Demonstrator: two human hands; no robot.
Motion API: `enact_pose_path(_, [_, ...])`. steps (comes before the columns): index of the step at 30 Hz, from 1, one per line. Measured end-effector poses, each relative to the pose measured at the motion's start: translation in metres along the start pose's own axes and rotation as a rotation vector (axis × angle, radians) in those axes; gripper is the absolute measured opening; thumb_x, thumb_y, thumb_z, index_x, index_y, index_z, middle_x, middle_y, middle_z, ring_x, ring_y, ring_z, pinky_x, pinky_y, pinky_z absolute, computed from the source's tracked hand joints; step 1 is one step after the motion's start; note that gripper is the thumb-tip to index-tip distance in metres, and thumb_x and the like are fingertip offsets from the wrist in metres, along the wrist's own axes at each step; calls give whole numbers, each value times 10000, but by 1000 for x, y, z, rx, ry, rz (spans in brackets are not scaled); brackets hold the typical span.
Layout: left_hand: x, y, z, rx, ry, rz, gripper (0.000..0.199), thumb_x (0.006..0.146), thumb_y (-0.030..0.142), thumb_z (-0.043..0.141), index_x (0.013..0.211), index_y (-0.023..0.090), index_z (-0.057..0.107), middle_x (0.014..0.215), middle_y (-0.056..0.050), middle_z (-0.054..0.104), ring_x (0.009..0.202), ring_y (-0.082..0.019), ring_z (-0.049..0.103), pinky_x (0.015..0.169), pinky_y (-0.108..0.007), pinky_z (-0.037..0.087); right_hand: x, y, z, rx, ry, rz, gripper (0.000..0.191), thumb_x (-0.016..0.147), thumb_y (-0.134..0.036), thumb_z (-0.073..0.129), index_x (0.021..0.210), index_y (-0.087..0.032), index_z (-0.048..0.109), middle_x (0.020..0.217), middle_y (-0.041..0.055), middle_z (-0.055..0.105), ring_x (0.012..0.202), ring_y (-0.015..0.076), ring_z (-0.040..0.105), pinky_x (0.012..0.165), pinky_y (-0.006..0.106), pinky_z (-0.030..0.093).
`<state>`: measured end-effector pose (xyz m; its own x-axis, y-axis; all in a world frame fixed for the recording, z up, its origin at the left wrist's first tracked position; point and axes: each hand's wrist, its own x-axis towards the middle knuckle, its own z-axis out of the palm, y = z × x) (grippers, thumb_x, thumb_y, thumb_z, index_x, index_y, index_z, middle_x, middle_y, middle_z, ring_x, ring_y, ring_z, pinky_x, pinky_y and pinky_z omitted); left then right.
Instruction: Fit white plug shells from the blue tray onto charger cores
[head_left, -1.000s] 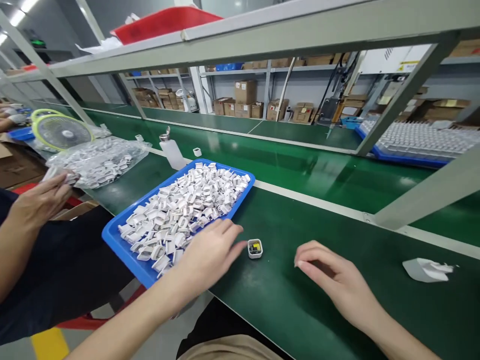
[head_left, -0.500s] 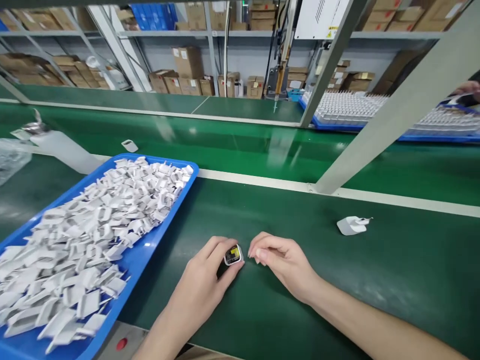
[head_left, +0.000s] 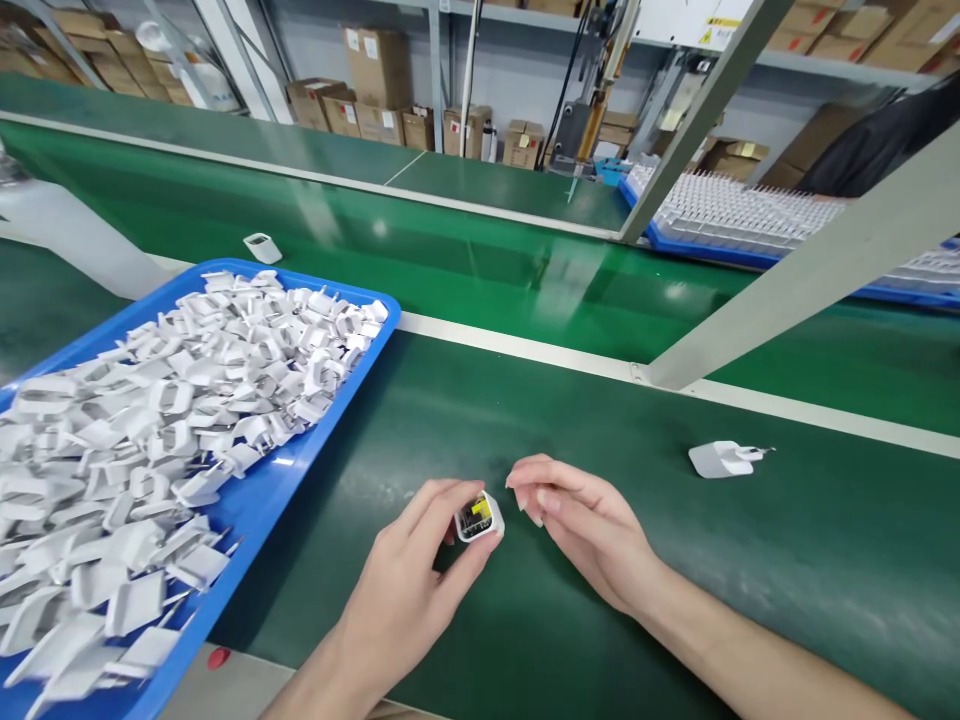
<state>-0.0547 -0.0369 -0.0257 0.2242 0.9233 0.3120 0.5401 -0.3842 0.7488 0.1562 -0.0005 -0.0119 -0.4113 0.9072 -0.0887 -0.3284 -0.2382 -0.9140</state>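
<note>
My left hand [head_left: 401, 585] holds a small white square charger housing [head_left: 477, 517] between thumb and fingers, just above the green belt. A yellow-labelled component shows inside its open end. My right hand [head_left: 589, 530] is nearest to it, fingers loosely apart and holding nothing, its fingertips close to the housing but apparently not touching it. A white plug-shaped charger part [head_left: 726, 459] with metal prongs lies on the belt to the right of my hands.
A blue tray [head_left: 300, 470] heaped with white plug pieces lies to my left on the belt. A white plastic bottle [head_left: 67, 240] and a small white part [head_left: 262, 247] stand beyond it. A pale metal strut [head_left: 795, 280] crosses the right, before a blue tray of white parts [head_left: 750, 222].
The view has swung right since the earliest frame. My left hand has picked the housing up from the belt and turned it slightly. My right hand has come in beside it.
</note>
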Motion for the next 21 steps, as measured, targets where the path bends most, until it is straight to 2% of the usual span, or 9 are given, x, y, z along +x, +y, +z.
enact_pose_path(3, [-1, 1, -1, -16, -3, -17, 262, 998, 277, 627, 1256, 263, 580, 1104, -13, 700, 803, -122, 700, 694, -204, 579, -1, -1, 0, 55, 1, 21, 178, 941, -281, 713, 1088, -246, 807, 993, 44, 583, 833, 137, 481, 805, 284, 417])
enact_pose_path(10, [-1, 2, -1, -10, -6, -15, 259, 1001, 282, 622, 1256, 271, 581, 1039, -8, 693, 747, -112, 680, 664, -194, 577, 1, 3, 1, 100, 67, 48, 132, 880, -298, 800, 1001, -252, 823, 979, 29, 595, 785, 110, 480, 740, 262, 407])
enact_pose_path(15, [1, 1, -1, 20, -30, -12, 243, 1003, 290, 616, 1244, 268, 594, 1056, -21, 704, 800, -130, 705, 701, -202, 584, 1, 4, 1, 76, 104, 28, 63, 843, -287, 839, 873, -233, 826, 920, 26, 627, 736, 105, 507, 674, 266, 389])
enact_pose_path(21, [3, 2, 0, 47, -29, 5, 223, 1000, 315, 613, 1216, 257, 613, 1062, -31, 726, 857, -163, 735, 688, -219, 588, 1, 6, 1, 134, 182, 61, 224, 784, -362, 900, 753, -203, 745, 784, -1, 629, 683, 109, 483, 638, 262, 350])
